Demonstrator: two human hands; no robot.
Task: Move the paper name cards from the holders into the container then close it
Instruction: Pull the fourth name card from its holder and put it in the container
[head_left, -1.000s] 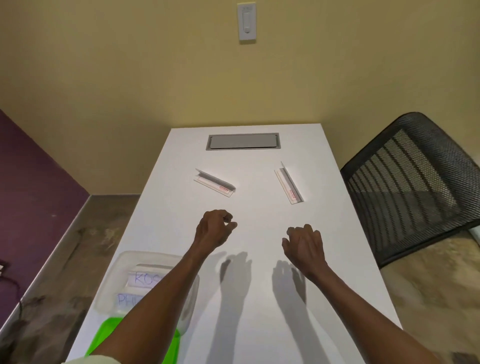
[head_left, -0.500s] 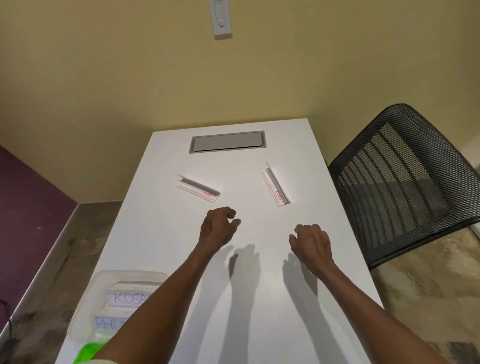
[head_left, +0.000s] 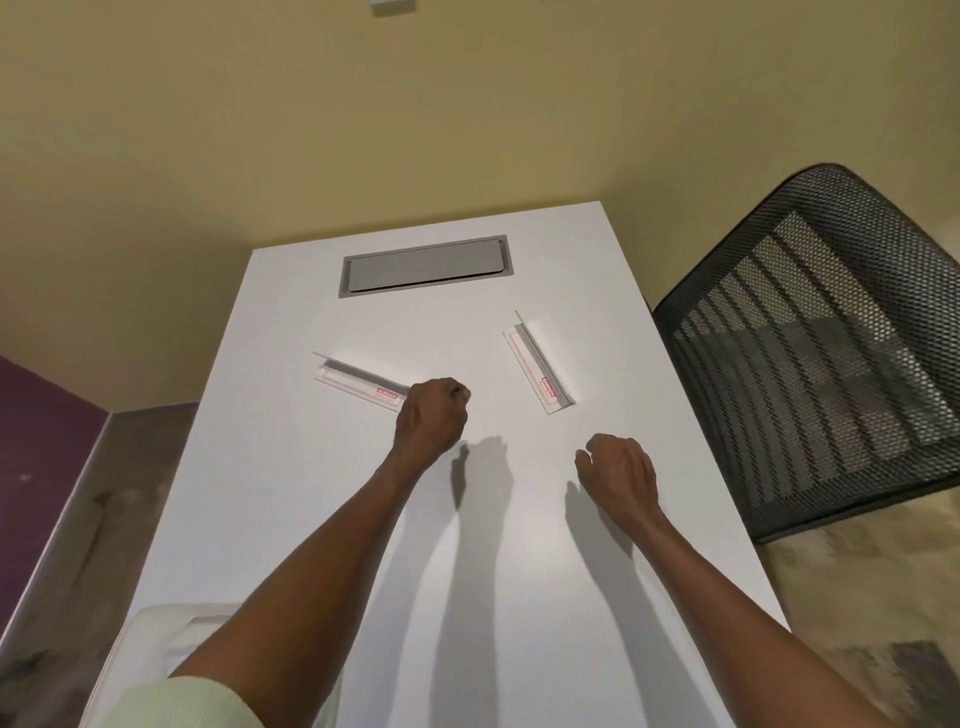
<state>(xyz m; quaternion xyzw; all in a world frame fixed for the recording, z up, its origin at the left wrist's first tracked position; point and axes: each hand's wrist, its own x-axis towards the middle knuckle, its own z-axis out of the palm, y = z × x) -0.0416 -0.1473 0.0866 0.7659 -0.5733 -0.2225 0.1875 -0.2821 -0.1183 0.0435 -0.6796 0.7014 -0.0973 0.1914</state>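
Two clear name card holders lie on the white table (head_left: 291, 519). The left holder (head_left: 353, 379) lies slanted, and the right holder (head_left: 540, 364) points away from me. No written card shows in either. My left hand (head_left: 431, 421) hovers at the left holder's near end, covering its tip, with its fingers curled into a fist and nothing visible in it. My right hand (head_left: 618, 478) hangs loosely curled and empty over the table, below the right holder. The clear container (head_left: 156, 629) sits at the near left corner, blurred and mostly hidden by my left forearm.
A grey cable hatch (head_left: 423, 266) is set into the far end of the table. A black mesh chair (head_left: 810, 353) stands close to the table's right edge. The yellow wall rises behind the far edge.
My left hand moved forward and left to the near end of the left holder, fingers curling tighter. The view tilted up, so the container slid to the bottom edge. The right hand barely moved.
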